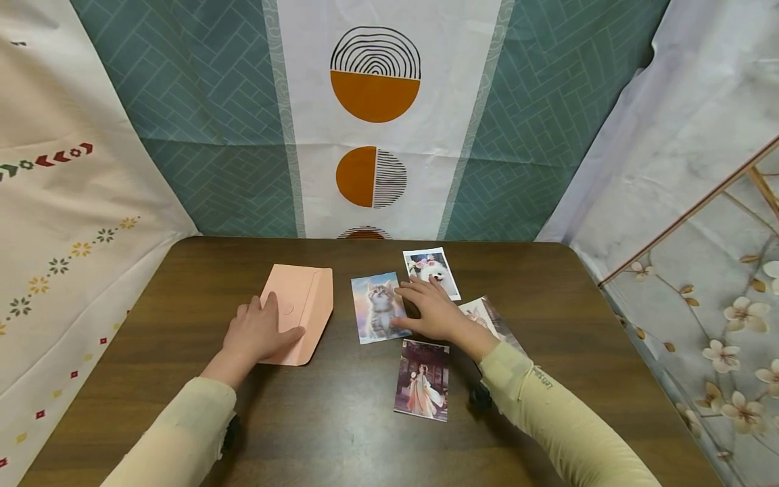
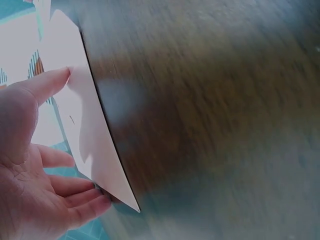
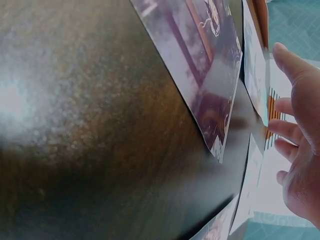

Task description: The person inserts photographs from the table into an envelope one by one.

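Centre-left, the left hand, spread, touches the envelope; mid-frame, the right hand, fingers parted, seems poised to take the kitten card, calling for a pinch.

2 pale-yellow sleeves | dark lettering near right cuff | 2 black wrist devices

the kitten card lies on the surface. left of it, apart, is the envelope, with the left grip at the envelope's left side. behind and right of the kitten card is the dog card; before and right of it, the figure card. the right grip is at its right edge; farther right is a partly hidden card. well behind it hangs a cloth.
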The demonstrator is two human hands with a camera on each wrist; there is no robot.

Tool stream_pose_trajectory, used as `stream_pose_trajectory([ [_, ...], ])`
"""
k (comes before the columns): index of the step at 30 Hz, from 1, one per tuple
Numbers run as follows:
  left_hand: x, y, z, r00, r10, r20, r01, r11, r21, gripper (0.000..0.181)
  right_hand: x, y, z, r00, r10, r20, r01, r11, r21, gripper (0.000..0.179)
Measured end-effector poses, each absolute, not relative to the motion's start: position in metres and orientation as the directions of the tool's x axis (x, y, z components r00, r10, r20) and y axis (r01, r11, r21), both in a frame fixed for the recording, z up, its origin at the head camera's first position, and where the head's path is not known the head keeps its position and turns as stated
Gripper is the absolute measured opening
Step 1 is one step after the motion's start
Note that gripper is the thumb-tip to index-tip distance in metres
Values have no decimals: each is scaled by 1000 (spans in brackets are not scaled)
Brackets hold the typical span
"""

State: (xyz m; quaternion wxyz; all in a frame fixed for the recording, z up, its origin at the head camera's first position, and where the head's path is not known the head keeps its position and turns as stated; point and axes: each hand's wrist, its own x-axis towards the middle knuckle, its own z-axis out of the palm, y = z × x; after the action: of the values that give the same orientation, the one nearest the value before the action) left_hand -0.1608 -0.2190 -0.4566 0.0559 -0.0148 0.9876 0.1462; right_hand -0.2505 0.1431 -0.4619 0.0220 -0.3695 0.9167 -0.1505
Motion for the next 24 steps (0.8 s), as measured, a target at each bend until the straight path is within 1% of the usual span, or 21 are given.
stream_pose_trajectory([
  [11, -164, -211, -452, -990, -54, -129, -88, 958, 274, 94, -252, 144, -466, -723, -687, 72, -669, 671, -319, 70],
  [19, -166, -214, -454, -990, -79, -119, -115, 935, 335, 91, -253, 142, -467, -722, -689, 64, -670, 673, -313, 71],
  [24, -167, -213, -454, -986, -118, -122, -156, 907, 390, 92, -252, 142, -466, -722, -689, 61, -668, 672, -318, 71],
])
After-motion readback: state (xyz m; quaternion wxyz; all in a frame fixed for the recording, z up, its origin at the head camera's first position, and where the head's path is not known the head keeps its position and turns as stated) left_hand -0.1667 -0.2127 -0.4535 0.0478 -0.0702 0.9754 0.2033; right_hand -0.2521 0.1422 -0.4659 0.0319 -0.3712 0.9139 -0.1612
